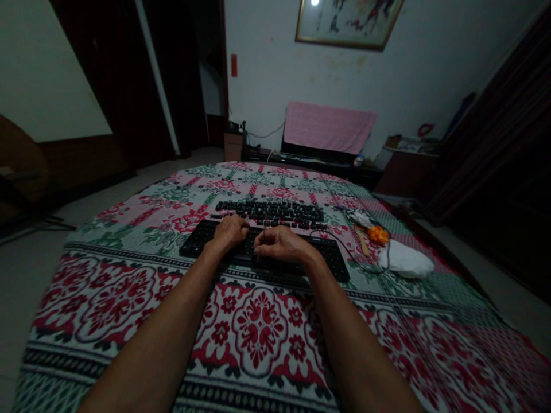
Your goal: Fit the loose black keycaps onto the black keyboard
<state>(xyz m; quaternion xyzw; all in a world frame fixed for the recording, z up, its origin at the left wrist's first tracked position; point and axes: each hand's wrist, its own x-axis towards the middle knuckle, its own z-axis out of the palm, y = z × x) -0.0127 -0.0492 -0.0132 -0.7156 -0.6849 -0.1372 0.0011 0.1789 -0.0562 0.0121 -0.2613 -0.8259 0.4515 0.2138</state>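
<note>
Two hands: both are mine, laid side by side on the nearer keyboard.
Left hand (230, 230): rests knuckles-up on the near keyboard (331, 259), fingers curled loosely over the keys; it clasps nothing.
Right hand (279, 244): just beside the left, fingers bent and pinched toward the keys near the board's middle; I cannot tell whether anything small sits between the fingertips.
Keyboards, counted: two, both black. The near one lies under my hands; the far keyboard (275, 211) lies just behind it, roughly parallel, untouched.
Cable (344, 248): one thin dark lead curls off the right end of the keyboards toward the white bundle.
Bedspread (253, 327): one, floral red, white and green, bearing everything.
Right-side items: one white cloth bundle (407, 259), one orange object (377, 234), one wooden stick (360, 240), all near each other, apart from my hands.
Wall: one framed picture (348, 22); one pink cloth (328, 126) draped below it.
</note>
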